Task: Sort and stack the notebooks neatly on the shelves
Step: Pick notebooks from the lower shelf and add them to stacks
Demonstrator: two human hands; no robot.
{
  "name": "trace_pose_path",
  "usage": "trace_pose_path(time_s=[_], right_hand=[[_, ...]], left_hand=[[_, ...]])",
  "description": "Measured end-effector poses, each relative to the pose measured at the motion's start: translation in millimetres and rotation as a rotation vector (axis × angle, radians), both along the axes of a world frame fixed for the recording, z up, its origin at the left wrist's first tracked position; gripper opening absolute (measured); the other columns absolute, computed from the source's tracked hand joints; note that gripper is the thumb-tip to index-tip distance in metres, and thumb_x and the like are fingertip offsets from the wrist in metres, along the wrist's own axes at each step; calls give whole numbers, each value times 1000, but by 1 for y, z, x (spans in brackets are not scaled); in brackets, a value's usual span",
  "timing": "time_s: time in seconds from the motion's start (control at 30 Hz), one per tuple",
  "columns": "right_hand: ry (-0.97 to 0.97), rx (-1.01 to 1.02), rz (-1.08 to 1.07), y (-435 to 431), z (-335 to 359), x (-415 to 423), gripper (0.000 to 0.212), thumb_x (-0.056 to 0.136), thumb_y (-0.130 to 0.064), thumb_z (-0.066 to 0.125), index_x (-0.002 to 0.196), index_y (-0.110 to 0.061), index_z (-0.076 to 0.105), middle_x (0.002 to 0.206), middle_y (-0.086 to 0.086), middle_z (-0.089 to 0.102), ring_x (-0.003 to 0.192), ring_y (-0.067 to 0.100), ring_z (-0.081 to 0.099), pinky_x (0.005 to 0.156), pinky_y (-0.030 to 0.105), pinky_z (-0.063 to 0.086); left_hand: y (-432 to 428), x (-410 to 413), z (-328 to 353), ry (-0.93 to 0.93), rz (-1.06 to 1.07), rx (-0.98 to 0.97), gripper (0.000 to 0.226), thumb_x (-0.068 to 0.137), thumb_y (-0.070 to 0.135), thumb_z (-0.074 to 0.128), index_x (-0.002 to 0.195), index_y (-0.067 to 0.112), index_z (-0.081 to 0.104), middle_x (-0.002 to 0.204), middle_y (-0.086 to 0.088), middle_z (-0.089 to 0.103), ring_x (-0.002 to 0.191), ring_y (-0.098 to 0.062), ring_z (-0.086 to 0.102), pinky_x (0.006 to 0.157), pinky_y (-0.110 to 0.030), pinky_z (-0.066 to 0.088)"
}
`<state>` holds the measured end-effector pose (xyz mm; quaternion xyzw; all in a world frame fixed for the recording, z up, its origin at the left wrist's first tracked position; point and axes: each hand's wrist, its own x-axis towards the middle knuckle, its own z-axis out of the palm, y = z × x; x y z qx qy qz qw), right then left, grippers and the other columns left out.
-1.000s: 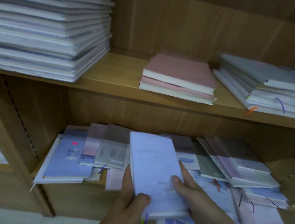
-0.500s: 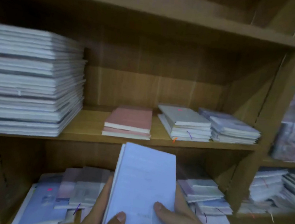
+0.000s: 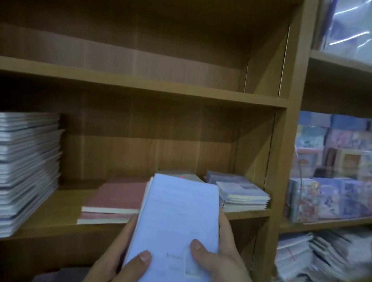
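Head view. Notebook point(image 3: 179, 232), pale blue cover, is held up in front of the pink stack point(image 3: 115, 200) and hides that stack's right end. Left hand point(image 3: 117, 263) grips its left edge, thumb on the cover, fingers behind. Right hand point(image 3: 220, 260) grips the right edge likewise. White stack point(image 3: 10, 171) lies well left of the pink stack, mixed stack point(image 3: 241, 194) to its right, all on one shelf point(image 3: 55, 221).

- Notebook point(image 3: 177, 228) you hold: faint print lines by your right hand point(image 3: 219, 263), too blurred to read.
- Packaged covers point(image 3: 336, 197) right of your hands: nothing legible.
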<state>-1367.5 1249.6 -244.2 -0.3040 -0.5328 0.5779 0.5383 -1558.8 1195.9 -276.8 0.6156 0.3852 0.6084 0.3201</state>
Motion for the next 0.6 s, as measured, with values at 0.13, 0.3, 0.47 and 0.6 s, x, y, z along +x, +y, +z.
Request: trace_pose_path(time_s=[0.13,0.3,0.47,0.6], right_hand=[[-20,6,-45,21,27,15,67,80,-8,79,135,-39,55,113,2,76,99,30,75,85,51,60],[-273,-31,-76,87,96,33,49,83,-28,81,128,-24,63,109,4,76,100,27,73,80,42,59],[-253,-98,-224,149,112,33,48,89,-12,74,134,-14,56,117,10,67,106,31,66,93,50,57],[-284,-92,-402,169,109,47,43,95,-13,65,137,-19,57,119,7,61,105,31,61,93,50,57]], left_hand=[[29,18,38,-122,-29,-144,43,98,12,61,130,39,64,119,20,73,106,2,70,74,-10,54],[114,25,97,-92,77,-329,21,101,37,57,112,22,67,60,4,63,40,-13,48,40,-18,27],[182,27,121,-51,104,-375,31,99,40,56,115,14,64,59,-4,58,39,-17,45,43,-17,23],[204,54,117,9,109,-401,33,100,40,56,115,11,62,68,-10,67,43,-23,56,41,-19,26]])
